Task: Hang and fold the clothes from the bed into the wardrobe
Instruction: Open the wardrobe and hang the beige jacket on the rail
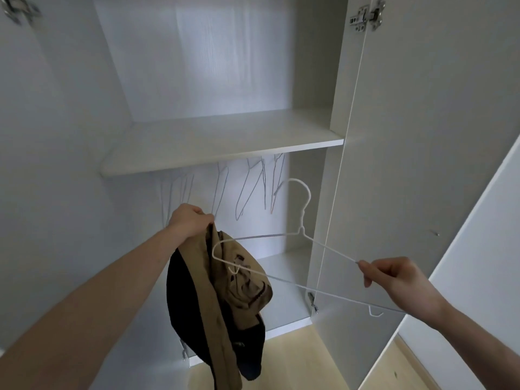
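Observation:
I stand in front of the open white wardrobe (213, 142). My left hand (190, 220) grips a bunch of clothes: a tan garment (242, 288) draped over a black one (185, 299), both hanging down in front of the lower compartment. My right hand (394, 277) pinches one shoulder end of a white wire hanger (304, 220). The hanger's other shoulder end lies across the tan garment, and its hook points up toward the shelf. Several empty wire hangers (253, 187) hang below the shelf at the back.
The wardrobe's right door (422, 136) stands open beside my right hand, with hinges at top and bottom. The left door (42, 136) is open too. A bare shelf (225, 153) spans the wardrobe above the hanging space. Light wooden floor (295, 361) shows below.

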